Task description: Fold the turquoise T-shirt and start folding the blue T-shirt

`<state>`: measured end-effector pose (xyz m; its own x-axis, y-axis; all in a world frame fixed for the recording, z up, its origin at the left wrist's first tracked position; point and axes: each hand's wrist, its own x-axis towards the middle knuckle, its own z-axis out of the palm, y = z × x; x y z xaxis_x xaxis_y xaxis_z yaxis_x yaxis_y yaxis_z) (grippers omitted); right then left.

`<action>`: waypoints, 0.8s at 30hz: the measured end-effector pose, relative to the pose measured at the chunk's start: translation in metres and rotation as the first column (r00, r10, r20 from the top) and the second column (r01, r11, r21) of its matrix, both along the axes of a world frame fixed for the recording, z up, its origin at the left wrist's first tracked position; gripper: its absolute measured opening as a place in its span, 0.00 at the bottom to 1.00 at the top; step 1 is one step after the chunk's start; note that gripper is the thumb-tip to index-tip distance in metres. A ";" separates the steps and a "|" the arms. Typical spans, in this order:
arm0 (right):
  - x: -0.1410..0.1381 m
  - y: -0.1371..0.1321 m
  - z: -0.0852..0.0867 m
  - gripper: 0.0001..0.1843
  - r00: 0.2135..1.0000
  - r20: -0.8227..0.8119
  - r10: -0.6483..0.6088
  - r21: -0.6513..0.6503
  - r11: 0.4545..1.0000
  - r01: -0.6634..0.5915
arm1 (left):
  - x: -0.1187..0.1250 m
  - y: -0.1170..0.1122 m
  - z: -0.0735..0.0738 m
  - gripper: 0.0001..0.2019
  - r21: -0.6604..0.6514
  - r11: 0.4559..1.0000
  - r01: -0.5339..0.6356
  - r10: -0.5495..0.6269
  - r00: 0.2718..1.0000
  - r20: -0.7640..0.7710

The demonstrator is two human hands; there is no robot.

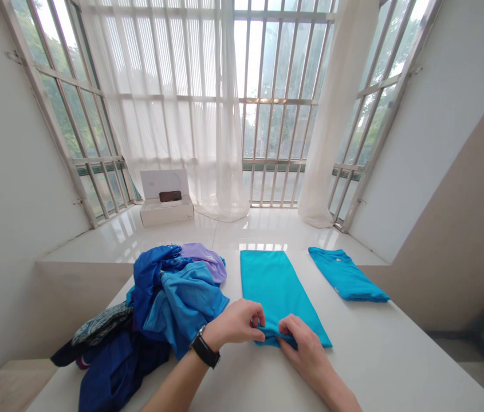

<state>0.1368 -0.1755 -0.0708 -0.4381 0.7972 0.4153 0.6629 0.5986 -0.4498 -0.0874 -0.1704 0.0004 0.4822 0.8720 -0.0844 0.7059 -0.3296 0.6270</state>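
Note:
A turquoise shirt lies on the white table in front of me, folded into a long flat rectangle. Its near edge is bunched up between my hands. My left hand, with a black watch on the wrist, pinches the near left corner. Thumb and fingers of my right hand grip the same near edge a little further right. The cloth beneath my fingertips is partly hidden. Further right lies a second folded turquoise T-shirt, apart from both hands.
A loose heap of blue clothes fills the table's left side, with a lilac piece behind and dark navy cloth nearer me. On the ledge by the barred window, an open white box bears a phone.

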 end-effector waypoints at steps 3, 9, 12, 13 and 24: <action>-0.001 0.000 0.001 0.07 1.000 -0.019 0.001 0.005 1.000 -0.001 | -0.002 0.003 -0.002 0.11 -0.042 0.999 0.004 -0.002 0.999 0.051; -0.001 0.000 -0.002 0.06 1.000 -0.030 -0.004 -0.001 1.000 0.004 | 0.002 0.002 -0.006 0.10 0.048 0.999 -0.010 0.010 1.000 0.010; 0.000 0.001 -0.002 0.06 1.000 -0.017 -0.005 -0.013 1.000 0.004 | 0.011 -0.004 -0.008 0.10 0.167 0.984 -0.061 0.078 0.992 -0.099; 0.000 0.001 -0.002 0.06 1.000 -0.015 -0.004 -0.014 1.000 0.003 | 0.015 -0.007 -0.008 0.10 0.205 0.976 -0.073 0.101 0.987 -0.128; -0.002 -0.005 0.002 0.14 0.993 0.117 0.010 0.044 0.999 -0.016 | 0.002 -0.008 -0.006 0.07 0.153 0.975 0.161 -0.127 0.969 -0.211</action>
<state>0.1350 -0.1809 -0.0687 -0.4958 0.7732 0.3955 0.7013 0.6250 -0.3427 -0.0854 -0.1779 -0.0052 0.5918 0.8046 -0.0493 0.7478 -0.5252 0.4061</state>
